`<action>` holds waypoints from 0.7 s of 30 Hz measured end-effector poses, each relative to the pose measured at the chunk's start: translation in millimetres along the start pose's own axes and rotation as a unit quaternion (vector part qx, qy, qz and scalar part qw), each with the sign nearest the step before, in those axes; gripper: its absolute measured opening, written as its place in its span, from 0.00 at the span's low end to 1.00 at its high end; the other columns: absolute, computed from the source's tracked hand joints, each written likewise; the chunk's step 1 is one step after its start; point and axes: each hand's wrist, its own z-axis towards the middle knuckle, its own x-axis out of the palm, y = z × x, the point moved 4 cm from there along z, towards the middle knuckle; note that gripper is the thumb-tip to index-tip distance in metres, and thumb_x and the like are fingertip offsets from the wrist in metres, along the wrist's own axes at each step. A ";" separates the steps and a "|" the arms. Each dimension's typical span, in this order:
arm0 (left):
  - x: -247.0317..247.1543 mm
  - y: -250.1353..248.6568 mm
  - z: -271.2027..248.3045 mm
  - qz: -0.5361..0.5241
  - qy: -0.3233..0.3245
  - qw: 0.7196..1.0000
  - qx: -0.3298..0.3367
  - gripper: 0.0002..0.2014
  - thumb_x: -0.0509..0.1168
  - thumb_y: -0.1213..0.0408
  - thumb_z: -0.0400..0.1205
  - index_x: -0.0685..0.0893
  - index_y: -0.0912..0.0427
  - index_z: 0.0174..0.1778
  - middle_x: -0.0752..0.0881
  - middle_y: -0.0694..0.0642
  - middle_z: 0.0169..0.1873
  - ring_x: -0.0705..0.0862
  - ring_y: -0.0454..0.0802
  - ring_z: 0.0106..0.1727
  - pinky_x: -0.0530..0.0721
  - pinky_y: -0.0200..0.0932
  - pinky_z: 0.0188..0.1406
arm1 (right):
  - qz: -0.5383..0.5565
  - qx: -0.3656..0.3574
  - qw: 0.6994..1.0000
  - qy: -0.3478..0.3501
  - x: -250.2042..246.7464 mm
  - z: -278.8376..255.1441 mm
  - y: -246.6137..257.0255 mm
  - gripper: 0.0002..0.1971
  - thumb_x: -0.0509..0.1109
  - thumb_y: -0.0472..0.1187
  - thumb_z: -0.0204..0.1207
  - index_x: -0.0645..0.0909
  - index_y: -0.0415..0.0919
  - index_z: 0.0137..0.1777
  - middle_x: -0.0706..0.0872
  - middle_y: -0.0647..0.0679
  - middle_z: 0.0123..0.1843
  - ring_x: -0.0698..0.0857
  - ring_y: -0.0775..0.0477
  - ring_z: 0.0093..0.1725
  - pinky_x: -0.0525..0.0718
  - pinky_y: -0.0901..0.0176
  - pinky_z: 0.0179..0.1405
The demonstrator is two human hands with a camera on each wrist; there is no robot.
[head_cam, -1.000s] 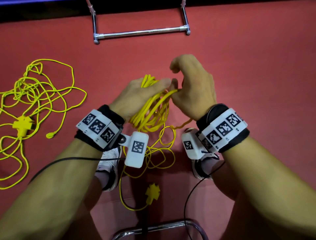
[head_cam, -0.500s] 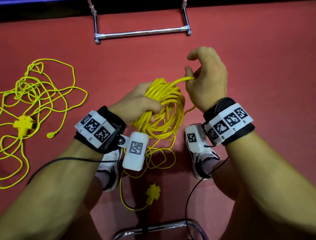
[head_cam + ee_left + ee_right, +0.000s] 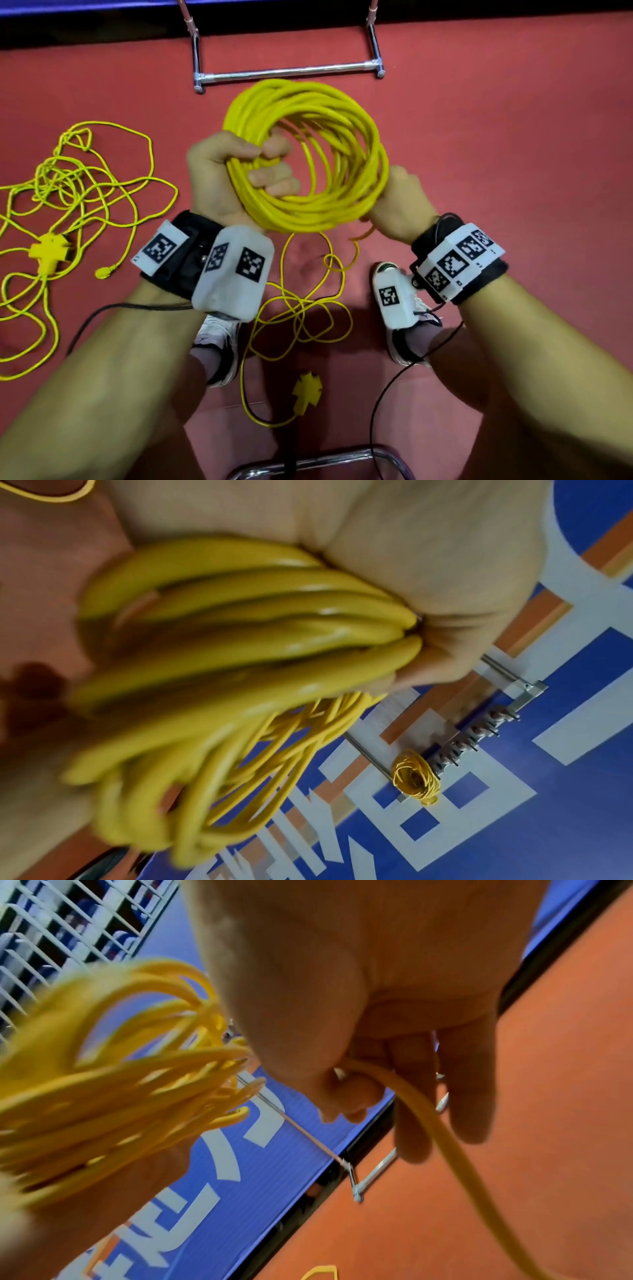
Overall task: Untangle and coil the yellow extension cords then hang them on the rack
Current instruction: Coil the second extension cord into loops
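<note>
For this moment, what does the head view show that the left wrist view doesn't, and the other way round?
Only the head view shows the right hand feeding cord, the tangled cord on the floor and the cross-shaped socket. Only the left wrist view shows a finished coil hanging on the rack. Both show the left hand gripping the yellow coil.

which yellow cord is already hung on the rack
The small coil seen in the left wrist view hangs there; another is in the left hand, another tangled on the floor.
</note>
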 end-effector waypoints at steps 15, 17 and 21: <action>-32.9 -42.2 2.7 -0.063 -0.268 0.932 0.235 0.20 0.58 0.70 0.84 0.80 0.62 0.24 0.81 0.53 0.26 0.89 0.48 0.36 0.82 0.38 0.31 | 0.121 0.011 0.963 0.240 65.0 -25.2 17.5 0.14 0.73 0.45 0.78 0.83 0.39 0.33 0.85 0.47 0.23 0.80 0.51 0.22 0.81 0.56 0.32; -38.2 -41.3 4.2 -0.049 -0.290 0.923 0.248 0.15 0.60 0.71 0.84 0.80 0.63 0.30 0.82 0.53 0.29 0.92 0.51 0.44 0.86 0.39 0.38 | 0.128 -0.012 0.957 0.261 64.6 -30.8 24.1 0.10 0.74 0.43 0.77 0.84 0.39 0.38 0.85 0.48 0.24 0.81 0.52 0.23 0.80 0.59 0.30; -44.1 -45.7 5.4 -0.024 -0.314 0.902 0.295 0.09 0.66 0.73 0.79 0.79 0.65 0.54 0.86 0.57 0.42 0.92 0.56 0.53 0.89 0.50 0.48 | 0.165 -0.071 0.948 0.263 67.8 -38.9 32.3 0.08 0.73 0.37 0.73 0.76 0.49 0.44 0.80 0.46 0.33 0.77 0.46 0.32 0.81 0.46 0.37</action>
